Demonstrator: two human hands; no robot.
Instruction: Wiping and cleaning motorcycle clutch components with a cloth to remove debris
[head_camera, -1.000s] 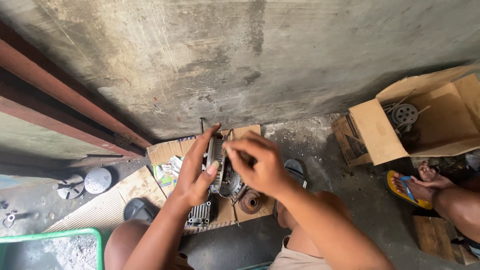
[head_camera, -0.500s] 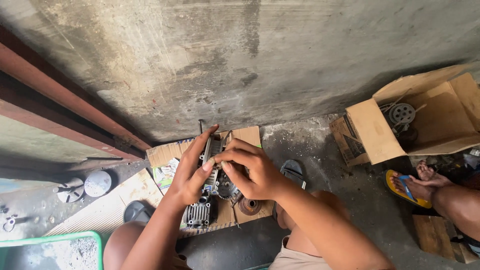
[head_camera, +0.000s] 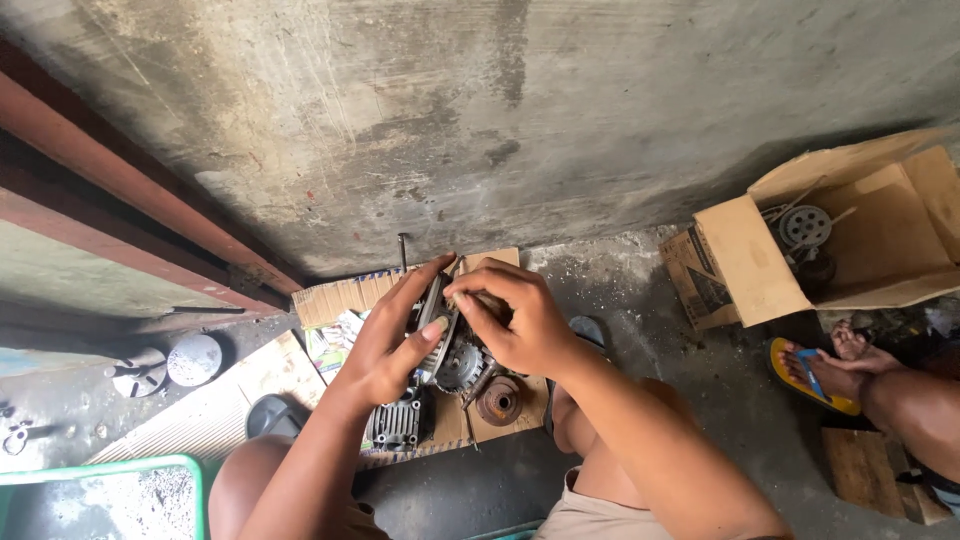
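- The left hand (head_camera: 385, 350) grips a flat metal disc (head_camera: 436, 318) held on edge; its fingers (head_camera: 425, 283) curl over the top rim and the thumb presses the near face.
- The right hand (head_camera: 520, 320) meets the disc from the other side, fingers pinched almost closed at the disc's upper edge; whether a small part sits between them cannot be told.
- Just below both sets of fingers lies a round toothed gear (head_camera: 461, 365) on a sheet of cardboard (head_camera: 335, 298) spread on the floor.
- Right of the gear, under the right wrist, sits a rusty brown cup-shaped part (head_camera: 499, 400).
- Below the left hand's fingers rests a finned grey engine block (head_camera: 396, 425).
- A thin dark rod (head_camera: 402, 250) stands upright just above the fingers, against the concrete wall (head_camera: 480, 110).
- Well left of the fingers, two round metal pieces (head_camera: 193, 358) lie on the floor.
- Far right of the fingers, an open cardboard box (head_camera: 860, 240) holds a pulley wheel (head_camera: 805, 225).
- Below that box, another person's foot in a yellow sandal (head_camera: 815, 372) rests on the floor.
- A green-rimmed tray (head_camera: 100, 470) sits at the lower left.
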